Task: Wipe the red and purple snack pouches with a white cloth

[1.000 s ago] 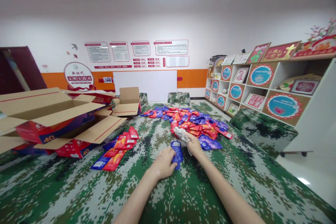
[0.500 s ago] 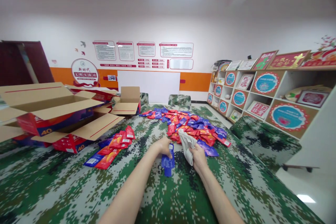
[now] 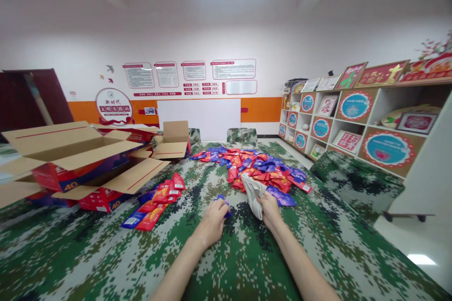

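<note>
My left hand (image 3: 212, 220) is closed around a blue packet (image 3: 228, 210), which it mostly covers. A crumpled pale grey cloth (image 3: 253, 193) is gripped in my right hand (image 3: 271, 208), just to the right of it. Beyond both hands spreads a heap of red and blue packets (image 3: 263, 167) on the camouflage-patterned tablecloth (image 3: 243, 263). To the left of my left hand, a smaller row of overlapping red and blue packets (image 3: 158, 202) lies on the cloth.
Open cardboard boxes (image 3: 83, 150) are stacked on the left side of the table, flaps spread. Another open box (image 3: 173, 141) stands farther back. Camouflage-covered chairs (image 3: 356, 183) line the right and far sides. White shelves (image 3: 332, 122) with framed pictures stand along the right.
My left hand has drawn closer to me and turned over the blue packet, which is now mostly hidden. My right hand still holds the cloth in nearly the same place. The view has tilted slightly.
</note>
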`<state>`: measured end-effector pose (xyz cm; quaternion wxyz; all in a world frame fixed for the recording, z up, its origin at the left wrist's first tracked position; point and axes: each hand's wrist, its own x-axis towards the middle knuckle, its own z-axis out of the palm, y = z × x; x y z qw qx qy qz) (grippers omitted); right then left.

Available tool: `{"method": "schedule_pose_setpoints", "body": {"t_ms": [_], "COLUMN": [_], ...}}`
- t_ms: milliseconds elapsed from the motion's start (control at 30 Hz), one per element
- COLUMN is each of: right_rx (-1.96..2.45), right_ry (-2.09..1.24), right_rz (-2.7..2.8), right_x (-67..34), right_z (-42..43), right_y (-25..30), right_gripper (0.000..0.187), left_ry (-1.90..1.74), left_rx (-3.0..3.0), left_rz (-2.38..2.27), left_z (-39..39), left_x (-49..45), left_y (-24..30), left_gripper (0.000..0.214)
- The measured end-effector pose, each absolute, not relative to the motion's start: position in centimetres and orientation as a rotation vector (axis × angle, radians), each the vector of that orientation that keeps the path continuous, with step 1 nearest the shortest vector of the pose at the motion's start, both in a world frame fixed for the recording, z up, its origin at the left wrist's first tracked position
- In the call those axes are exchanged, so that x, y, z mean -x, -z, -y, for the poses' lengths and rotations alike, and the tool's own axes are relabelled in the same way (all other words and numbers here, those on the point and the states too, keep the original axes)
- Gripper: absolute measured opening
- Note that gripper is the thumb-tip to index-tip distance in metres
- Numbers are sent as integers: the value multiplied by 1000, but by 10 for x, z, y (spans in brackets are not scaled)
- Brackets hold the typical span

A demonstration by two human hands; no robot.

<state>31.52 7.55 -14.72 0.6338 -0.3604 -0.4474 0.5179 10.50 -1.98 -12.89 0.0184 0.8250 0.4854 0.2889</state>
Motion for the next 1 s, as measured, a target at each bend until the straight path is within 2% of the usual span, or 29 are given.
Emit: {"method": "schedule_pose_setpoints", "body": {"t_ms": [133, 233, 367, 467, 800, 1000], "right_rx": [850, 783, 546, 517, 604, 838], "right_ry": [-1074, -824, -479, -404, -406, -398], "right_rz": [1232, 1645, 2198, 2409, 2571, 2414], "right_x": [-308, -289, -256, -241, -228, -216], "right_z": [-72, -58, -25, -9, -83, -126], "right_y": [145, 137, 131, 135, 157, 150], "right_gripper": [41, 35, 44, 48, 31, 42], "left_ry": [-712, -612, -588, -580, -532, -526], "left_rx": [-2662, -2666, -2591, -2564, -2618, -2614], "left_rz": [-1482, -1462, -1473, -1466, -1433, -1445], "left_z": [46, 54, 59, 61, 56, 58], "left_x": [-88, -79, -79, -81, -75, -73], "left_y": [151, 155, 153, 150, 151, 155], "left_gripper": [51, 61, 49, 42, 54, 54]}}
